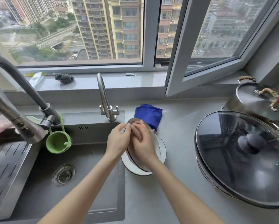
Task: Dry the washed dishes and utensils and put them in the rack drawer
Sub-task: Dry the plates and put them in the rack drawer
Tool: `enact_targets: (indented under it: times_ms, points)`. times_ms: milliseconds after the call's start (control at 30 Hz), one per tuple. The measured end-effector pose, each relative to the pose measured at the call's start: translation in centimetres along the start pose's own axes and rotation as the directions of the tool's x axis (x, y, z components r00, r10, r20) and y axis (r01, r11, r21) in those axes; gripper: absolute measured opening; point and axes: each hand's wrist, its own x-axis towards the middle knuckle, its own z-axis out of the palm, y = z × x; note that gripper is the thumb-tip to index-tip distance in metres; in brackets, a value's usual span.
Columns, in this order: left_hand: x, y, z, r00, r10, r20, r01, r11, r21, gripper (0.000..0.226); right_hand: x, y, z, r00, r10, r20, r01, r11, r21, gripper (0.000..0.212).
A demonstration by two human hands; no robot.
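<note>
A plate (pixel 133 121) is held tilted over the stack (pixel 162 151) on the counter (pixel 176 159), its rim pinched by fingers of the left hand (pixel 118 139) so that a cloth (pixel 137 133) (bunched under curled fingers of the right hand (pixel 144 147)) can be rubbed across it.

No text, brand, number or sign can be read. The yellow-green wrapper (pixel 32 76) at the left end of the windowsill (pixel 113 81) carries print that is too blurred to make out. The small silvery packet (pixel 131 74) farther right on the sill, by the window frame, is too small to read. The short dark marks (pixel 83 127) on the back wall of the sink (pixel 96 135) are slots, not characters.
</note>
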Motion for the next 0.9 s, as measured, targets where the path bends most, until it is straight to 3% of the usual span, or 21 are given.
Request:
enact_targets:
  times_ms: [100,200,300,367,400,533,600,667,767,833,900]
  points:
    - [0.5,-0.3,-1.7,0.991,-0.125,-0.047,0.113,0.973,-0.202,0.029,-3.2,-0.8,1.0,0.966,-0.096,0.24,0.124,0.987,-0.101,0.036]
    - [0.8,-0.6,-3.4,0.984,-0.17,-0.058,0.154,0.964,-0.215,0.025,-7.1,1.3,-1.4,0.876,-0.241,0.418,0.342,0.921,-0.187,0.039]
    - [0.1,-1.1,-4.1,0.981,-0.196,0.009,0.192,0.954,-0.23,0.028,-6.2,5.2,-4.6,0.847,-0.329,0.418,0.513,0.714,-0.477,0.037]
    - [-0.5,-1.1,-4.3,0.978,-0.19,0.082,0.202,0.961,-0.19,0.027,-3.9,6.3,-5.4,0.859,-0.33,0.391,0.51,0.619,-0.597,0.039]
    - [-0.9,-1.0,-4.2,0.974,-0.193,0.12,0.212,0.96,-0.18,0.032,-2.7,5.9,-5.2,0.872,-0.318,0.371,0.487,0.627,-0.607,0.044]
    - [-1.7,0.8,-3.2,0.968,-0.185,0.168,0.218,0.955,-0.203,0.036,0.3,2.1,-0.6,0.977,-0.153,0.15,0.204,0.88,-0.429,0.044]
    - [-1.1,1.2,-3.0,0.974,-0.194,0.121,0.215,0.956,-0.201,0.04,-1.0,0.1,1.5,0.978,-0.085,0.189,0.134,0.956,-0.263,0.045]
    - [-0.4,0.8,-3.6,0.973,-0.217,0.082,0.229,0.95,-0.214,0.037,-4.0,-1.4,2.1,0.941,-0.069,0.332,0.122,0.983,-0.14,0.052]
    - [0.0,-0.1,-4.8,0.957,-0.275,0.087,0.289,0.919,-0.27,0.04,-8.2,-1.6,0.6,0.851,-0.171,0.497,0.219,0.975,-0.039,0.054]
    - [-0.5,-0.2,-5.5,0.962,-0.245,0.119,0.268,0.929,-0.256,0.028,-9.2,0.1,-1.8,0.786,-0.238,0.57,0.383,0.912,-0.148,0.047]
    - [-0.8,-0.5,-6.3,0.964,-0.23,0.133,0.256,0.941,-0.222,0.022,-8.8,2.1,-4.3,0.781,-0.21,0.588,0.485,0.797,-0.359,0.048]
